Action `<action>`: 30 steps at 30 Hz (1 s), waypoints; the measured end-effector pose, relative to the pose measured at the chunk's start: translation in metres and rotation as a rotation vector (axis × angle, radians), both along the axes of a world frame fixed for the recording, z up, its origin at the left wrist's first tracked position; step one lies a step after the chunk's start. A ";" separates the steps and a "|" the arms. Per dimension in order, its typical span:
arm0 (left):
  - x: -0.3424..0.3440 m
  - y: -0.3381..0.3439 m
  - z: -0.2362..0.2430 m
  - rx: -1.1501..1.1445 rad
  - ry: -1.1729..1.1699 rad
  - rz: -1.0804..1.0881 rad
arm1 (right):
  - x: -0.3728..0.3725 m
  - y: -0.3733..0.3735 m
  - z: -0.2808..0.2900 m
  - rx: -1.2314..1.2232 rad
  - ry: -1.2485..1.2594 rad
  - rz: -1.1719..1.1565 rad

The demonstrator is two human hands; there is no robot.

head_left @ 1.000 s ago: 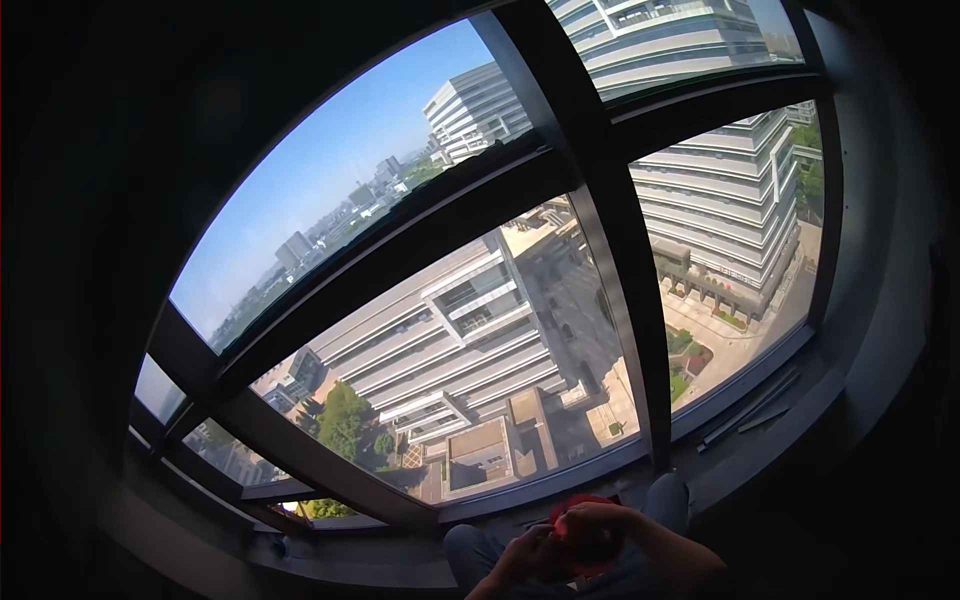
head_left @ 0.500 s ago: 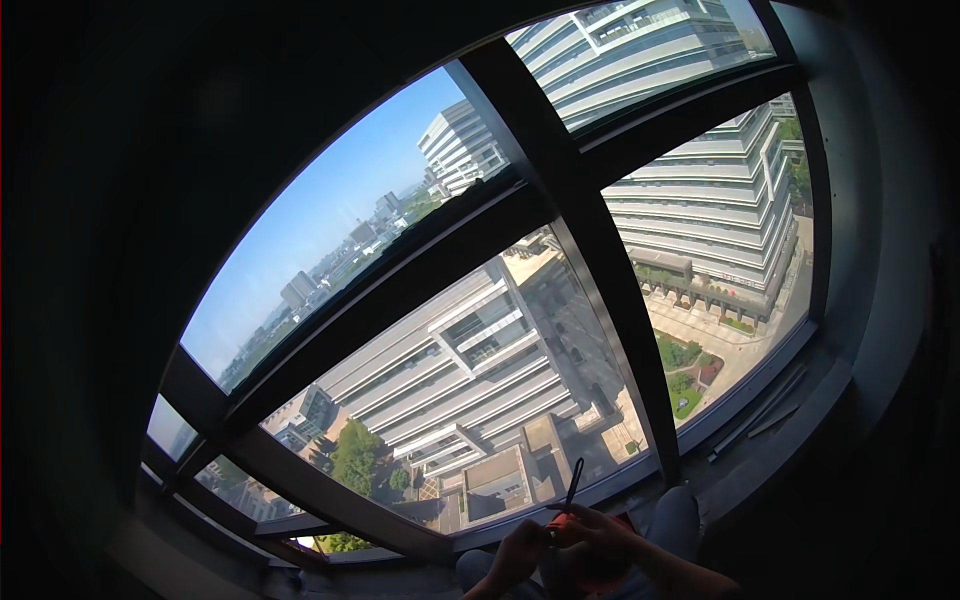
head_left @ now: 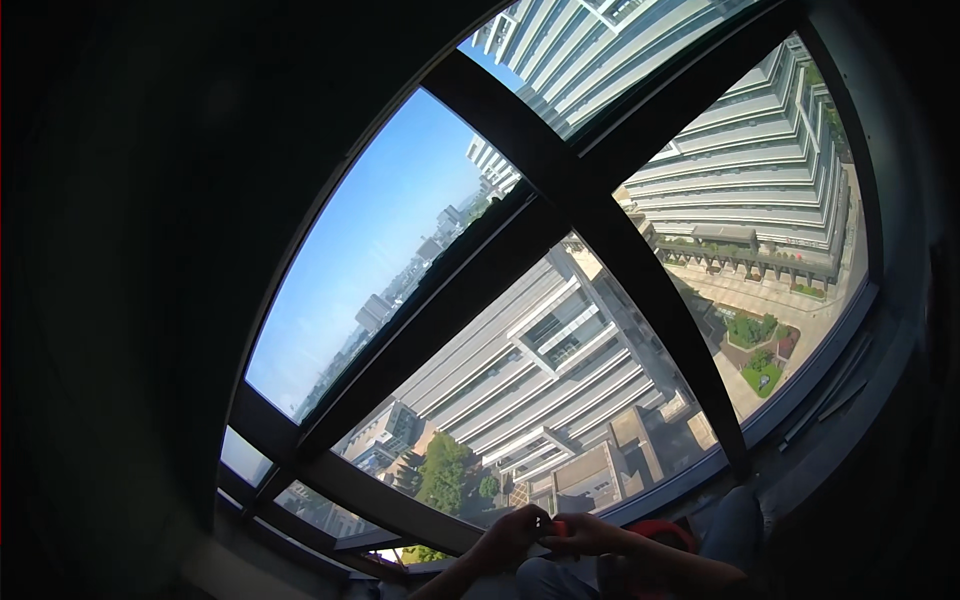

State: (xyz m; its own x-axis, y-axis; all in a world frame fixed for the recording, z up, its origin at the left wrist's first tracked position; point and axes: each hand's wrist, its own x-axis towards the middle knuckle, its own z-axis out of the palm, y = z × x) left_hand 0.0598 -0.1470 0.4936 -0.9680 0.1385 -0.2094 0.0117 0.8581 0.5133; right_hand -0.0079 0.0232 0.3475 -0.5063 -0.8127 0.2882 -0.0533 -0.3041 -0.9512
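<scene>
Head view: my right hand [head_left: 588, 535] pinches a red piece [head_left: 560, 528]; left hand [head_left: 514, 532] meets it, grip unclear. Red object [head_left: 672, 530] by right forearm. Handling looks underway, remainder unclear.

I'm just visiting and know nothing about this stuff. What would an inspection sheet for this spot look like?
Surface: dark windowsill below the glass; the person's trousered knee is beside it.
Job's things: small red item at the fingers; larger red item by the right forearm, mostly hidden.
Clutter: thin strips on the sill.
Hands: left hand and right hand close together; too dark to tell which grips.
Cables: nothing seen.
Surroundings: dark window frame; outside, a banded high-rise and trees.
</scene>
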 end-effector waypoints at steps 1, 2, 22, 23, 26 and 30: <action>0.003 0.005 0.002 0.013 -0.019 -0.016 | 0.000 -0.001 0.000 0.010 -0.073 0.040; 0.005 0.012 0.007 0.024 -0.036 -0.030 | 0.001 -0.002 0.001 0.021 -0.143 0.083; 0.000 0.020 0.026 -0.408 -0.293 -0.217 | -0.018 -0.003 -0.016 0.600 0.139 0.358; -0.001 0.025 0.045 -0.413 -0.307 -0.178 | -0.018 -0.003 -0.040 0.463 0.127 0.239; -0.014 -0.001 0.090 -0.402 -0.222 -0.085 | -0.027 0.002 -0.070 0.331 0.100 0.069; -0.020 0.019 0.181 -0.442 0.025 0.053 | -0.044 0.001 -0.082 0.351 0.072 -0.044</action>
